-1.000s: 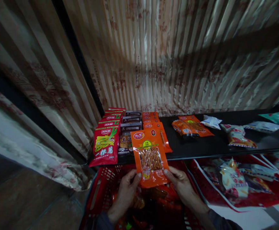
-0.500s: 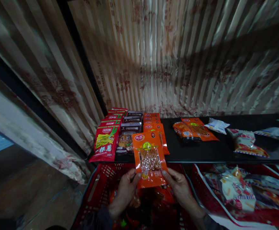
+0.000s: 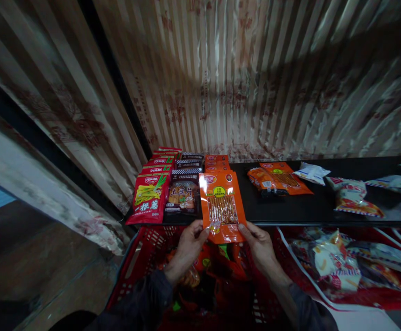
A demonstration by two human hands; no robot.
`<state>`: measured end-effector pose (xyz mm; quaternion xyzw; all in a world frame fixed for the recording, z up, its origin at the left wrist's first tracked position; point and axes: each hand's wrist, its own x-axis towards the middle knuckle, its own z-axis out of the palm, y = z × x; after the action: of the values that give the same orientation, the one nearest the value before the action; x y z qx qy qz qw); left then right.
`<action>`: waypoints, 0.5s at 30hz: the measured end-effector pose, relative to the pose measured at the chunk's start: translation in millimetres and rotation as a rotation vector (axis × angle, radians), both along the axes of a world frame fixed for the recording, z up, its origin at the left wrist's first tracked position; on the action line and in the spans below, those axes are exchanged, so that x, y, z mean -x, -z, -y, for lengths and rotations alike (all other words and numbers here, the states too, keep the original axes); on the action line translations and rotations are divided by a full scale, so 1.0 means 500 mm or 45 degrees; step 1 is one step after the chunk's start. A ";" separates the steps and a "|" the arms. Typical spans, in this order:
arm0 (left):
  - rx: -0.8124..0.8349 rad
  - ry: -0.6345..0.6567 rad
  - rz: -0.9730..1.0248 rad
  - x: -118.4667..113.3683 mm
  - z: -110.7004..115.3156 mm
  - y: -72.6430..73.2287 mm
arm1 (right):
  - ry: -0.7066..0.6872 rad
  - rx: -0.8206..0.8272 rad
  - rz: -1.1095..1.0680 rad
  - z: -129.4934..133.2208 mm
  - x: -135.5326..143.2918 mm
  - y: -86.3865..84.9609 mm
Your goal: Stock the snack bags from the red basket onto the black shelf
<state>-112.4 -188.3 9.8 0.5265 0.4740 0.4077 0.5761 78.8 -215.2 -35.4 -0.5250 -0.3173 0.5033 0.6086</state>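
Observation:
An orange snack packet [image 3: 222,209] with a clear window showing brown sticks is held upright by its lower corners. My left hand [image 3: 191,243] pinches the lower left corner, thumb in front. On the lower right corner, my right hand [image 3: 258,243] grips the same way. The packet stands at the shelf's front edge, partly covering a row of matching orange packets [image 3: 217,162]. Left of it are dark potato-slice packets [image 3: 182,195], and beyond those, red packets [image 3: 150,197] lie overlapped in a row.
Below the black shelf [image 3: 307,209], a red basket [image 3: 126,271] holds more packets under my arms. Another red basket [image 3: 352,299] with white snack bags stands at right. Loose packets, including an orange one [image 3: 286,178] and a white bag [image 3: 354,195], lie on the shelf.
Both hands have moved up and forward with the orange packet, from over the basket to the shelf's row of orange packets. The view has shifted slightly.

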 end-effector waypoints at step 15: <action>-0.099 -0.108 -0.269 -0.040 -0.088 -0.009 | 0.044 -0.115 0.157 -0.062 -0.020 -0.032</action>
<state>-92.6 -144.3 14.4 0.5680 0.5376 0.3920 0.4844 88.8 -184.2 -19.2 -0.5323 -0.3675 0.4446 0.6196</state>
